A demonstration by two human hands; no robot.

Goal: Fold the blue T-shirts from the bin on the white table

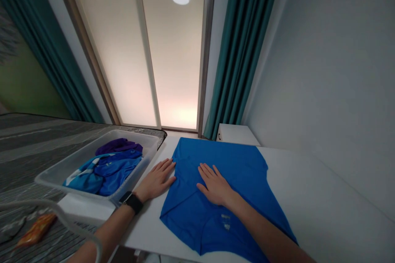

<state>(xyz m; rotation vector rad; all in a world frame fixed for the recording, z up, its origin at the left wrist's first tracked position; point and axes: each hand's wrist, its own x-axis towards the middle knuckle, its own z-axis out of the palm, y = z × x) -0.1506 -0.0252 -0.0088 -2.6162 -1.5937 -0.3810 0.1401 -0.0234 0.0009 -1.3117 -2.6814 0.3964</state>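
The blue shirt [243, 164] lies spread out on the white table [145, 234] in front of me, reaching from close to my view up to the table's far end. Its near edge curves, with a small pale print just in from it, and the near left corner comes to a point. The cloth is one even, strong blue, mostly flat, with a few slanting creases on the near left part; the far edge runs nearly straight.

At the near left I see a pale hose [70, 224] arching up, and past it an orange packet [36, 230] on the grey striped cover [24, 156]. My left hand [157, 180], with a black watch [132, 202] at the wrist, is palm down at the shirt's left edge, fingers straight and only slightly parted, thumb held away. My right hand [216, 185] is flat on the middle of the shirt, fingers loosely fanned and thumb out wide; neither hand grips anything.

Left of the table's far part sits a clear bin [149, 158] holding rumpled blue clothes [115, 172] and a purple one behind them. Farther off come a white cabinet [237, 133], teal curtains [240, 57] and frosted doors [175, 70].
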